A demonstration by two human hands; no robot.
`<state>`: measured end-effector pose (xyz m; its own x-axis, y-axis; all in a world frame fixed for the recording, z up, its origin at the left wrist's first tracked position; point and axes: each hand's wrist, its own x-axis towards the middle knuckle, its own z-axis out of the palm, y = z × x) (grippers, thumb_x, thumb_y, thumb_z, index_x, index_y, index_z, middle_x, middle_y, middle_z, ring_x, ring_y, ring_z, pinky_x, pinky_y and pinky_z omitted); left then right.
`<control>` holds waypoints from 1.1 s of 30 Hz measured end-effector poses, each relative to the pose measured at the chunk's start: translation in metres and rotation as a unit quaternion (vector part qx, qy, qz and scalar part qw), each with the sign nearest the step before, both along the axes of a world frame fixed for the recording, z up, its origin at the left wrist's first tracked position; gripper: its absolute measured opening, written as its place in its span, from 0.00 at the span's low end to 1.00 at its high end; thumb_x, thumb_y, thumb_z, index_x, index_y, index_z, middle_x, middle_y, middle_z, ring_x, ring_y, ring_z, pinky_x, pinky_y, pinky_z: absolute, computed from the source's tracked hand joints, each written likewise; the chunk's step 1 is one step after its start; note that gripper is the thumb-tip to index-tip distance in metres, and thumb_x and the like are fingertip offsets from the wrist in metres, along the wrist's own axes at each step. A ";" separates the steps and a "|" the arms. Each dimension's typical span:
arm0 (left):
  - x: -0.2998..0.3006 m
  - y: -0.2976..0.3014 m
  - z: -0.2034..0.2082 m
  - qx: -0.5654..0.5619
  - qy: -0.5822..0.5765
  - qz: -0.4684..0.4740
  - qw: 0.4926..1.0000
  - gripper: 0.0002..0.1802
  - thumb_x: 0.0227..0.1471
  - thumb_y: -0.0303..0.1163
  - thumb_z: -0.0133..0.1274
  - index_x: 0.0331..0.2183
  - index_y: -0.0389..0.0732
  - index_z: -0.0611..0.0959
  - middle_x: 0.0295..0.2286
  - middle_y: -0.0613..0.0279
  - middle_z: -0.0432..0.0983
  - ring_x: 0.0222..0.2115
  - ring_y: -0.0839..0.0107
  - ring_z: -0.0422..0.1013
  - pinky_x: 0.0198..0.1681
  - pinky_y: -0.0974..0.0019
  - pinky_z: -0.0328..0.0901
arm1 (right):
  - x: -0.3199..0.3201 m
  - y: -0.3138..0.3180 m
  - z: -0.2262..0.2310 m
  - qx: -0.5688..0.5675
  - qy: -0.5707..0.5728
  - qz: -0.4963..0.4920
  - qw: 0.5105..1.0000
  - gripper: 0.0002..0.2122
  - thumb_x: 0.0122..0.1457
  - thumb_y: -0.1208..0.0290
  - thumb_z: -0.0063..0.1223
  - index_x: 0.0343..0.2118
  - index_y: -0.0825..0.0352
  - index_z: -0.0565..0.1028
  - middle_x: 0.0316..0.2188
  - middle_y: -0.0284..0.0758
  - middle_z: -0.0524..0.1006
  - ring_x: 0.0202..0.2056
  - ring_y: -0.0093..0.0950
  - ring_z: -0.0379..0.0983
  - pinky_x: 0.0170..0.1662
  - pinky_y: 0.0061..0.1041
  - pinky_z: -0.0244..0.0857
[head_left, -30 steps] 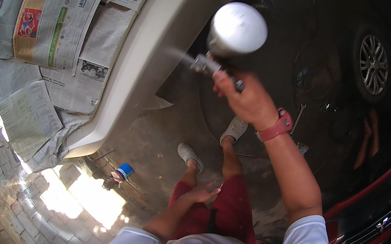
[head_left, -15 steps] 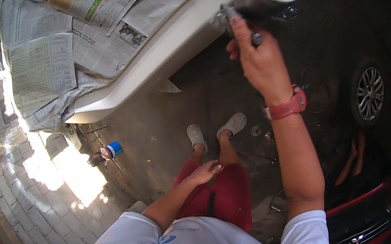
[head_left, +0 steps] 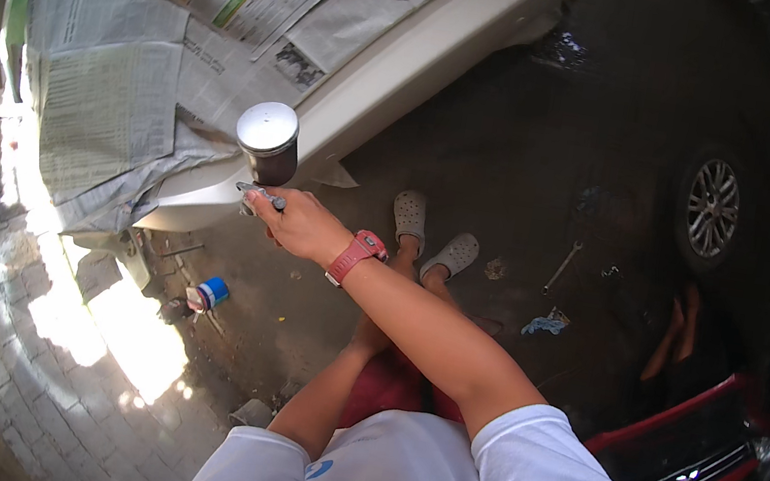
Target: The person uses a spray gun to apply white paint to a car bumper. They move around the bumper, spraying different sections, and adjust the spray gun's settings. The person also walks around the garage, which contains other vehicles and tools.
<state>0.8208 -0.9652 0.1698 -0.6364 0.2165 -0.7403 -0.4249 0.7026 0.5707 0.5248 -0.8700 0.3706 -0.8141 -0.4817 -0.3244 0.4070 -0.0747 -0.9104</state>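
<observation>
A spray gun with a dark cup and a silver lid (head_left: 270, 160) is held in my right hand (head_left: 305, 226), fingers wrapped round its handle. The gun is over the near left end of a white car body panel (head_left: 378, 85); from this angle I cannot tell the gap between them. Sheets of newspaper (head_left: 112, 100) cover the surface beside the panel. My left hand (head_left: 374, 335) is low by my thigh, its fingers hidden behind my right forearm.
A blue-topped can (head_left: 212, 291) stands on the floor at left. A wrench (head_left: 563, 267) and a crumpled blue-and-white scrap (head_left: 547, 323) lie right of my feet. Farther right are a wheel (head_left: 711, 210), another person's bare legs (head_left: 671, 338) and a red car front (head_left: 673, 443).
My right hand has swept the spray gun left and nearer along the panel, from its far end to its near end. My feet have shifted, and my right forearm now covers my left hand's fingers.
</observation>
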 end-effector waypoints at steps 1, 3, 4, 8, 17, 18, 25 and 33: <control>-0.004 -0.003 0.009 -0.070 -0.008 -0.079 0.994 0.34 0.70 0.54 0.49 0.65 0.40 0.76 0.61 0.39 0.74 0.65 0.43 0.68 0.67 0.47 0.63 | -0.007 0.010 0.001 0.030 -0.029 0.004 0.999 0.29 0.73 0.43 0.47 0.52 0.69 0.83 0.38 0.58 0.84 0.45 0.59 0.80 0.52 0.49 0.73; -0.014 0.001 0.021 -0.119 -0.053 -0.033 0.991 0.33 0.70 0.52 0.50 0.64 0.40 0.77 0.61 0.40 0.75 0.63 0.45 0.70 0.67 0.49 0.64 | -0.022 0.051 -0.004 0.098 0.025 -0.062 0.993 0.30 0.73 0.42 0.47 0.50 0.71 0.83 0.38 0.59 0.83 0.47 0.60 0.80 0.53 0.48 0.73; -0.020 0.004 0.025 -0.146 -0.074 -0.006 0.986 0.32 0.70 0.52 0.50 0.64 0.40 0.77 0.60 0.40 0.75 0.63 0.45 0.71 0.67 0.49 0.64 | -0.033 0.075 -0.007 0.134 0.040 -0.079 0.987 0.30 0.72 0.42 0.47 0.50 0.71 0.83 0.38 0.60 0.83 0.47 0.60 0.79 0.53 0.48 0.73; -0.043 0.013 0.034 -0.146 -0.123 0.058 0.980 0.33 0.70 0.54 0.50 0.64 0.40 0.77 0.60 0.43 0.77 0.62 0.50 0.72 0.67 0.53 0.64 | -0.088 0.182 -0.020 0.252 0.083 -0.191 0.945 0.32 0.72 0.41 0.48 0.47 0.74 0.83 0.36 0.63 0.81 0.46 0.62 0.78 0.52 0.48 0.74; -0.113 0.037 0.020 -0.111 -0.134 0.071 0.982 0.34 0.70 0.55 0.52 0.65 0.41 0.77 0.60 0.46 0.78 0.62 0.53 0.73 0.67 0.56 0.64 | -0.227 0.395 0.008 0.291 0.103 -0.419 0.854 0.31 0.71 0.37 0.49 0.50 0.66 0.82 0.22 0.32 0.81 0.23 0.25 0.80 0.32 0.32 0.75; -0.125 0.044 0.020 -0.110 -0.134 0.068 0.982 0.34 0.70 0.55 0.52 0.65 0.41 0.77 0.60 0.46 0.78 0.62 0.54 0.73 0.67 0.56 0.64 | -0.239 0.409 0.011 0.296 0.129 -0.431 0.843 0.32 0.71 0.36 0.47 0.51 0.67 0.82 0.23 0.34 0.82 0.26 0.29 0.83 0.35 0.35 0.76; -0.185 0.090 0.039 -0.062 -0.081 0.067 0.993 0.33 0.69 0.56 0.52 0.63 0.42 0.78 0.58 0.48 0.79 0.58 0.57 0.78 0.63 0.56 0.69 | -0.306 0.439 0.035 0.367 0.162 -0.492 0.773 0.36 0.70 0.30 0.41 0.55 0.62 0.81 0.28 0.35 0.85 0.31 0.31 0.83 0.38 0.37 0.76; -0.168 0.105 0.025 -0.021 -0.051 0.138 0.989 0.30 0.72 0.49 0.52 0.63 0.36 0.77 0.56 0.46 0.81 0.56 0.57 0.78 0.62 0.57 0.70 | -0.259 0.376 0.059 0.294 0.124 -0.368 0.873 0.33 0.73 0.34 0.41 0.53 0.63 0.82 0.32 0.32 0.86 0.32 0.22 0.82 0.23 0.23 0.66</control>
<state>0.6531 -0.8600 0.1952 -0.5877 0.0126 -0.8090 -0.6581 0.5741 0.4871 0.2658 -0.4943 0.4294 -0.9131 0.3926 -0.1098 0.2309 0.2761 -0.9330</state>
